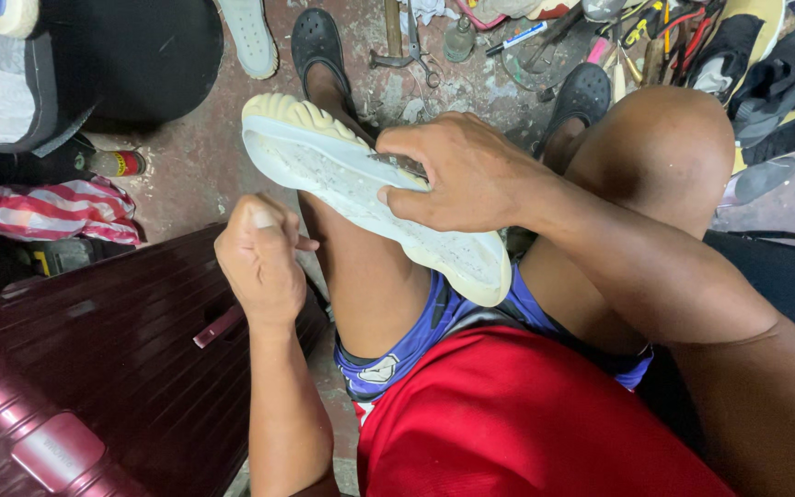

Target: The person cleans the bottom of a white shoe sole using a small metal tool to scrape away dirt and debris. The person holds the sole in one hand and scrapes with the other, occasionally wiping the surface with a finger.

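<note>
resting across the person's left thigh, the pale shoe sole (370, 189) lies with its inner face up, its ridged toe end pointing away from the body and its heel end toward the blue shorts (434, 327). the right hand (466, 175) is clamped on the sole's middle, fingers curled over the far edge and thumb pressing the near edge. the left hand (259, 262) sits just beside the sole's near edge, closed into a fist with the thumb on top; it may be pinching something thin, but the view is too poor to tell what. the two hands are apart, with the sole's edge between them.

below the sole, nearer the body, is a red shirt (517, 423). to the left of the sole stands a dark red hard-shell suitcase (112, 368), just beside the left forearm. beyond the suitcase, farther left of the sole, lies a red-and-white striped cloth (52, 212), with a small can (117, 163) above it. past the sole's toe end, each foot wears a black clog (316, 41) on the stained concrete floor (195, 156). up and right of the sole, well apart from it, a heap of hand tools (637, 41) and dark shoe parts (775, 78) is spread out.
</note>
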